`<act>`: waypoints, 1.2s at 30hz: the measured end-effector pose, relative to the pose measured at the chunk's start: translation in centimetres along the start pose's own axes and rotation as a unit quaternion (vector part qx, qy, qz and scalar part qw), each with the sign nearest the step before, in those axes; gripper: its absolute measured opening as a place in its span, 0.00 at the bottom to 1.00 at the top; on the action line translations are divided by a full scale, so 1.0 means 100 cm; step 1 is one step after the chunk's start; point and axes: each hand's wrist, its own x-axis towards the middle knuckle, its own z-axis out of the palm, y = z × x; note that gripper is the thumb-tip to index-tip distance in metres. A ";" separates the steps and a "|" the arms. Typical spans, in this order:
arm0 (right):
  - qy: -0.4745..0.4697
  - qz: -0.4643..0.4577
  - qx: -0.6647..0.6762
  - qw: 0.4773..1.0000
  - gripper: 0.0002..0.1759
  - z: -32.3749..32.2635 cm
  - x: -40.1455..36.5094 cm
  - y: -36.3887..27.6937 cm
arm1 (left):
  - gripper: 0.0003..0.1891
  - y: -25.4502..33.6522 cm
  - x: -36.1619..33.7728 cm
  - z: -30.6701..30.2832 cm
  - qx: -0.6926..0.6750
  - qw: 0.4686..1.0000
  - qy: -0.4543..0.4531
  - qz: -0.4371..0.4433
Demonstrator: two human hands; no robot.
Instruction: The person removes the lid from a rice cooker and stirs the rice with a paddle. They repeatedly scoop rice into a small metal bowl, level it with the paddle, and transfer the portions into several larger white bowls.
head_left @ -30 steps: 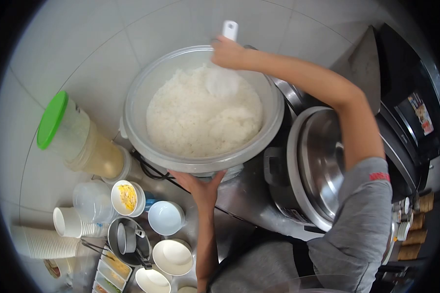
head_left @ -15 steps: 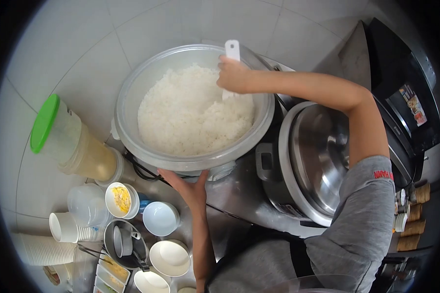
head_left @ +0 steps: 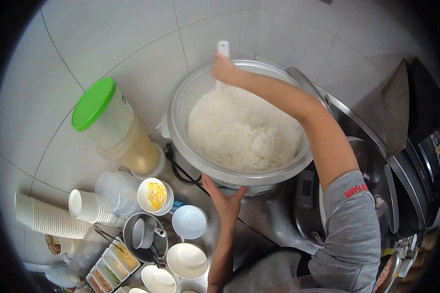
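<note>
A large round metal pot [head_left: 178,124] is filled with white cooked rice [head_left: 239,129]. Inside its far left side, my right hand [head_left: 224,68] is closed around a white rice paddle [head_left: 223,47]; the handle end sticks up above the fist and the blade is down at the rice, partly hidden by it. My left hand [head_left: 225,198] presses against the near outer side of the pot, just under the rim, thumb and fingers spread apart. Its fingertips are partly hidden by the rim.
Left of the pot stand a tall container with a green lid [head_left: 94,104], stacked paper cups [head_left: 54,217], a bowl of yellow food [head_left: 154,195], a blue-white bowl [head_left: 189,222], a small pan [head_left: 144,234] and ingredient trays [head_left: 113,266]. A dark rice cooker [head_left: 308,195] is at right.
My right hand with the paddle has moved from the pot's right side to its far left. The rice surface is now mounded differently. The view has shifted; my left hand stays at the pot's near side.
</note>
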 end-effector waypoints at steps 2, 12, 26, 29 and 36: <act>0.046 -0.037 0.032 0.998 0.04 -0.022 0.009 -0.020 | 0.57 -0.004 -0.001 0.001 0.002 1.000 0.004 0.000; 0.225 -0.215 0.088 0.946 0.02 -0.143 -0.037 -0.057 | 0.57 -0.008 -0.001 0.003 0.014 1.000 0.004 0.027; 0.110 -0.072 0.083 0.988 0.03 -0.072 -0.092 -0.002 | 0.52 -0.007 -0.002 -0.006 0.031 0.999 -0.031 0.022; 0.142 -0.136 0.079 0.977 0.04 -0.117 -0.132 -0.019 | 0.53 -0.003 -0.009 -0.020 0.032 0.999 -0.033 -0.019; 0.129 -0.057 0.079 0.987 0.03 -0.188 -0.173 0.056 | 0.53 0.030 -0.051 -0.042 -0.001 0.997 -0.074 -0.034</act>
